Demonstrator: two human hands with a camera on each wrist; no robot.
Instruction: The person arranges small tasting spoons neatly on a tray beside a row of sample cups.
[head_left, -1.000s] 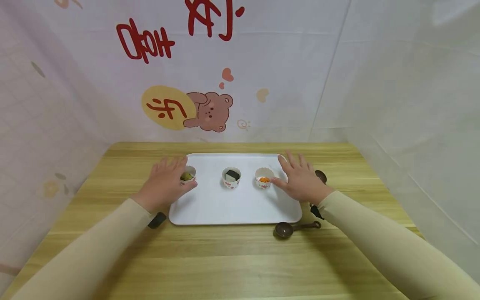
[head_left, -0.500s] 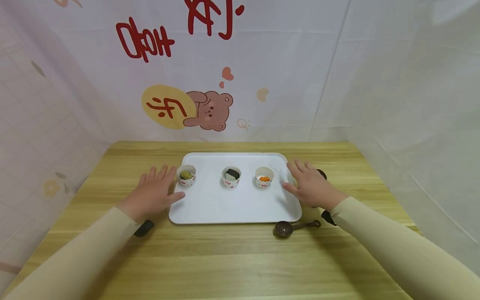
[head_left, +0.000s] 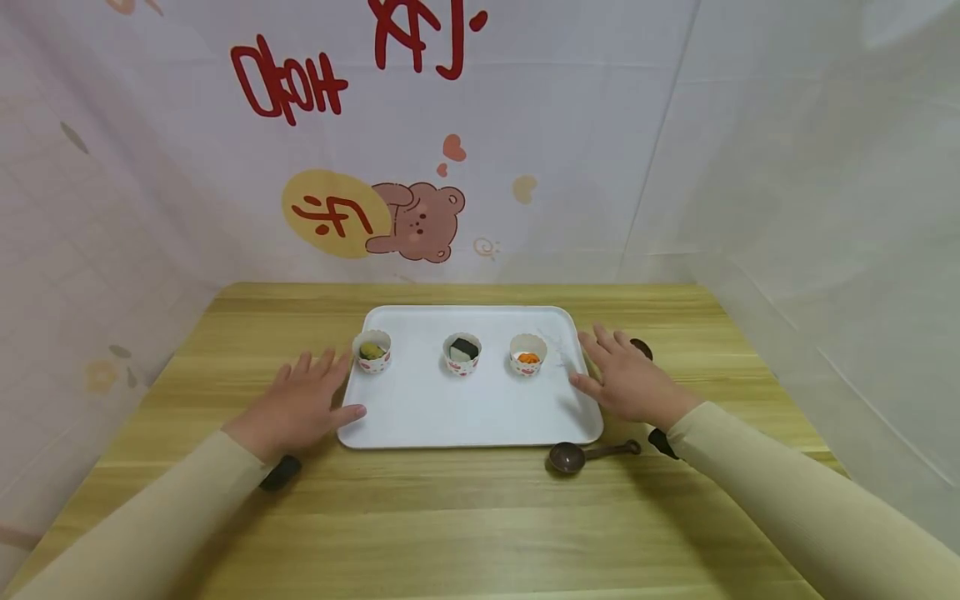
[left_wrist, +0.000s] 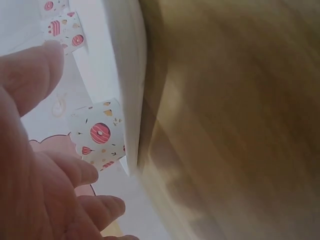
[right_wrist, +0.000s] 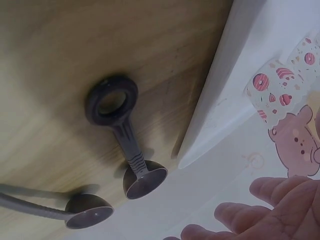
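Observation:
A white tray (head_left: 480, 408) bears three printed paper cups. The left cup (head_left: 374, 366) holds something green, the middle cup (head_left: 461, 367) dark and pale pieces, the right cup (head_left: 528, 342) small orange pieces. My left hand (head_left: 297, 408), fingers spread, is at the tray's left edge, nearest the left cup, and holds nothing. Over the tray's right edge, my right hand (head_left: 626, 379) has its fingers extended, also holding nothing. One brown measuring spoon (head_left: 567, 457) lies in front of the tray; another measuring spoon (head_left: 642, 347) is mostly hidden behind my right hand.
A wooden table (head_left: 450, 533) carries everything. White printed cloth (head_left: 570, 125) with a cartoon bear (head_left: 426, 223) rises at the back, and cloth walls flank both sides. In the right wrist view, two measuring spoons (right_wrist: 145, 182) lie beside the tray.
Both hands have drawn back and outward from the cups, the left hand farther toward me. The left cup is now fully uncovered. Tray, cups and front spoon stay in place.

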